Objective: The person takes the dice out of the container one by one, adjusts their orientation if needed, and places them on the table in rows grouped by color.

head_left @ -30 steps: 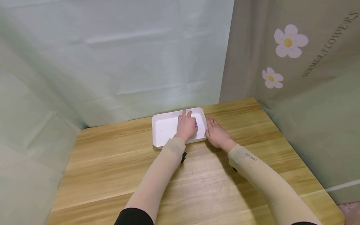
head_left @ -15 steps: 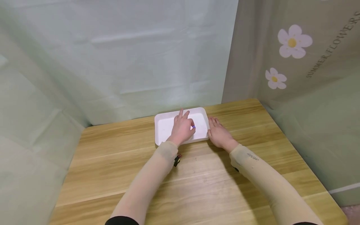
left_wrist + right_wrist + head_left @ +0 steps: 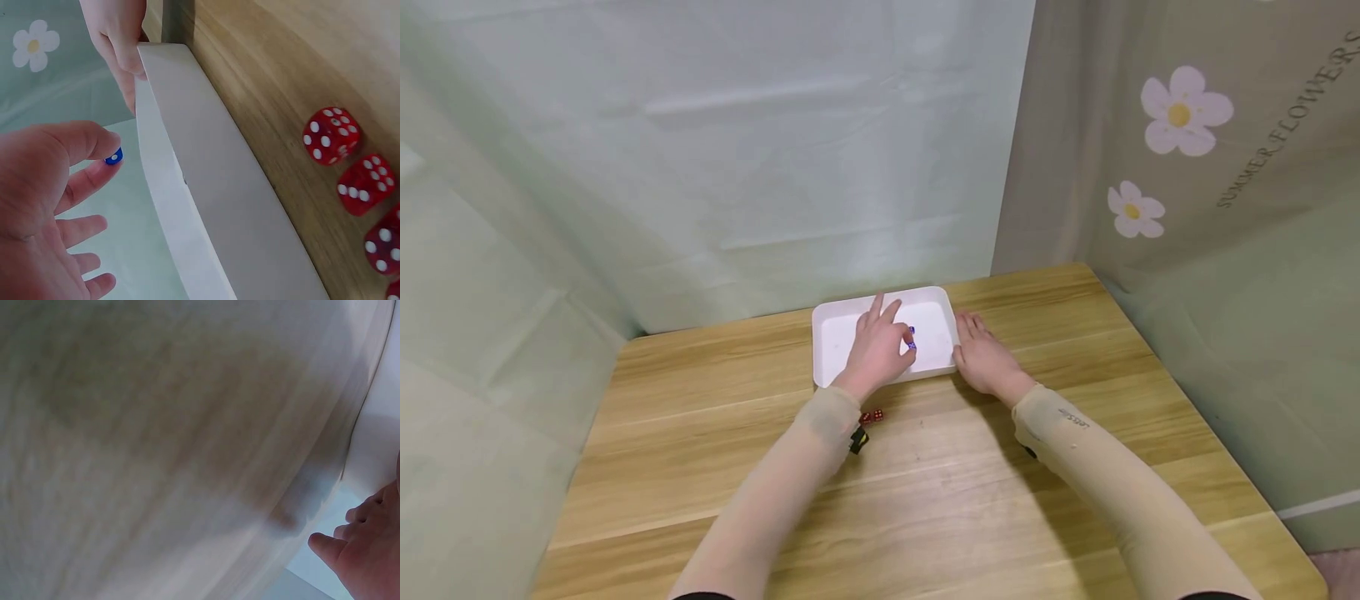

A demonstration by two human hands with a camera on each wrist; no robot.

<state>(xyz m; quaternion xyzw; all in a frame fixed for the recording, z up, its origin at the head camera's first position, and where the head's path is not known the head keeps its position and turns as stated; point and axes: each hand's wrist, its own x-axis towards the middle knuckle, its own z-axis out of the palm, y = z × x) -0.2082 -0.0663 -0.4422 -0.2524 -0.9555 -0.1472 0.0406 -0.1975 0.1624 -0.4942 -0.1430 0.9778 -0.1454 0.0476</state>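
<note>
My left hand (image 3: 877, 350) is over the white tray (image 3: 835, 346), pinching a blue die (image 3: 114, 156) between thumb and index finger. Its other fingers stretch out past the die. A second blue spot, seemingly another blue die (image 3: 912, 330), shows just beyond the fingertips in the head view. Against the tray's right end rests my right hand (image 3: 988, 362), its fingers straight along the wall. Several red dice lie on the table in front of the tray, among them one red die (image 3: 332, 135) near the wall; my left forearm partly hides them in the head view.
The wooden table (image 3: 970, 500) ends at a pale curtain (image 3: 775, 167) just behind the tray. Another curtain with printed flowers (image 3: 1180, 112) hangs along the right side. Below my left wrist a black and yellow item (image 3: 858, 439) shows.
My left hand has shifted left and a little toward me with the blue die. Red dice and another blue spot have come into view. The right hand stays at the tray's end.
</note>
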